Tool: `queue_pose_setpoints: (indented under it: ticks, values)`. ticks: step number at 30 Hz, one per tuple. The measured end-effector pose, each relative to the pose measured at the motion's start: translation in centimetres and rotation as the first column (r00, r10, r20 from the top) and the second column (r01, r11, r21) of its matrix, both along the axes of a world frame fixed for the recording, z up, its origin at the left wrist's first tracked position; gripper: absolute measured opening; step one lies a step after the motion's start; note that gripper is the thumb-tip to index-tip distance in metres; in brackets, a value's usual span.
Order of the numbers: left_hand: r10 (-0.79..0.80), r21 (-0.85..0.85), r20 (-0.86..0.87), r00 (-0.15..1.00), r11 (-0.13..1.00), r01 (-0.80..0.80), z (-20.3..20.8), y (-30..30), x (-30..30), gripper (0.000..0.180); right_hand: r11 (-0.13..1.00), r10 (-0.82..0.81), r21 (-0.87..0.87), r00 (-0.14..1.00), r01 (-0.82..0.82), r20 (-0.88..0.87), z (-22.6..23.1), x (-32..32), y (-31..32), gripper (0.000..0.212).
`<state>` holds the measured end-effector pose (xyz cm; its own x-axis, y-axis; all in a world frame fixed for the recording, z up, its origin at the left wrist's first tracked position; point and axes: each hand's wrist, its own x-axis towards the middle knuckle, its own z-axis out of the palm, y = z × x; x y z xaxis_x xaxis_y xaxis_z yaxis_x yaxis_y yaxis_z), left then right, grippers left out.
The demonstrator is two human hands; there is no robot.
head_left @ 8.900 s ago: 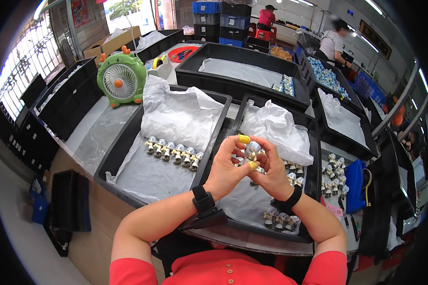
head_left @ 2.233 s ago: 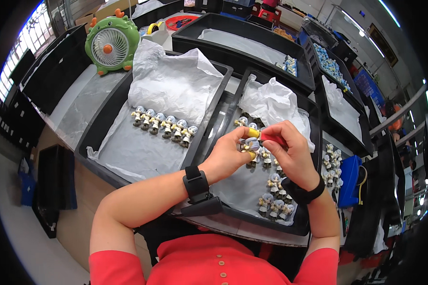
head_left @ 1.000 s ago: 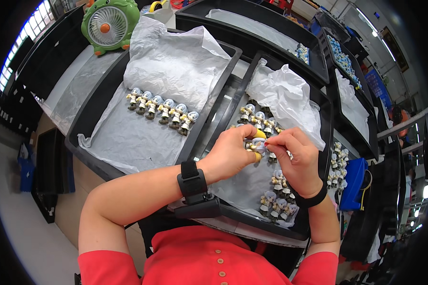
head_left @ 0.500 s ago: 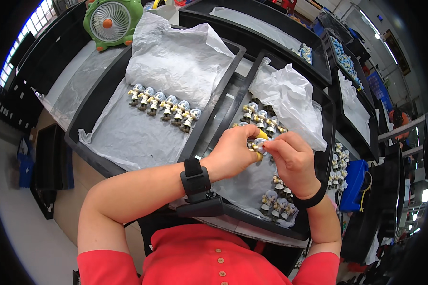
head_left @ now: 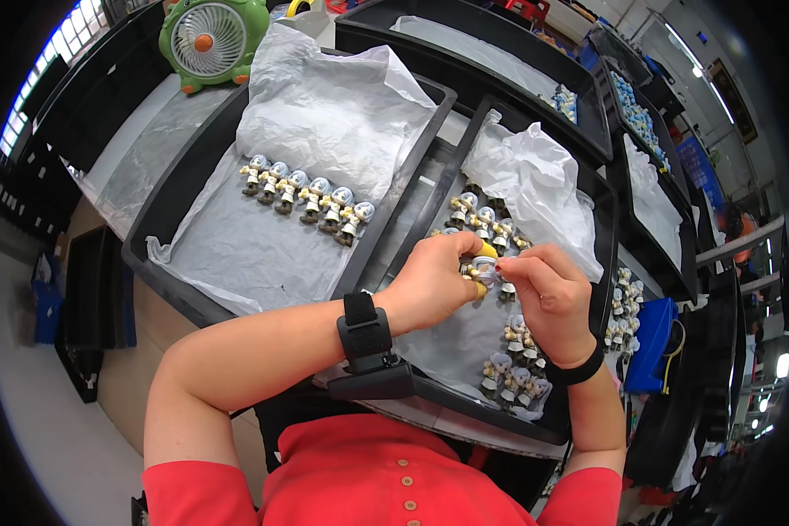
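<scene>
Over the right-hand black tray (head_left: 607, 228), my left hand (head_left: 425, 285) grips a small figurine (head_left: 482, 271) with pale lilac-grey hair between thumb and fingers. Yellow covers sit on the tips of that thumb and one finger. Close to the figurine's right side, my right hand (head_left: 552, 298) is closed in a pinch; a tiny reddish spot shows at its fingertips, too small to make out. Similar figurines (head_left: 515, 386) lie in the tray below my hands, and more figurines (head_left: 472, 213) lie just beyond them. My hands partly hide the held figurine.
A second black tray (head_left: 171, 279) on the left holds a row of figurines (head_left: 307, 200) on white paper (head_left: 333, 96). Crumpled paper (head_left: 535, 180) covers the far part of the right tray. A green fan (head_left: 209, 44) stands at the back left; a blue bin (head_left: 650, 346) is at the right.
My right hand has shifted slightly right and down, with its pinch a little farther from the figurine. The left hand keeps its hold, and the whole view has moved slightly.
</scene>
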<state>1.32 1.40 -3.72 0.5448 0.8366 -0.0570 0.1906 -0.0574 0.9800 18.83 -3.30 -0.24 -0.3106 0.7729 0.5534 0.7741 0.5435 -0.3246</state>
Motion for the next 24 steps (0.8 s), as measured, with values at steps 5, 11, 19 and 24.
queue_pose_setpoints:
  ticks: [5, 11, 19, 24]
  values:
    - [-0.006, 0.0, -0.017, 1.0, 1.0, 0.006, -0.3, 0.0, 0.2, 0.033, 0.997, 0.078, -0.018, 0.996, -0.078, 0.037, -0.3, -0.2, 0.1, 0.018]
    - [-0.01, 0.009, 0.003, 1.0, 1.0, 0.01, -0.3, 0.0, 0.1, 0.033, 0.999, 0.045, -0.018, 0.999, -0.045, 0.0, -0.2, -0.2, 0.1, 0.017]
    - [-0.036, 0.0, 0.047, 0.998, 0.999, 0.036, 0.6, 0.1, 0.1, 0.034, 0.98, -0.084, -0.198, 0.938, 0.017, -0.336, 0.8, 0.1, -0.3, 0.007]
    - [-0.053, -0.092, 0.118, 0.992, 0.994, 0.064, 0.7, 0.2, 0.1, 0.031, 0.983, -0.085, -0.184, 0.918, 0.014, -0.388, 0.6, 0.5, 0.0, 0.008]
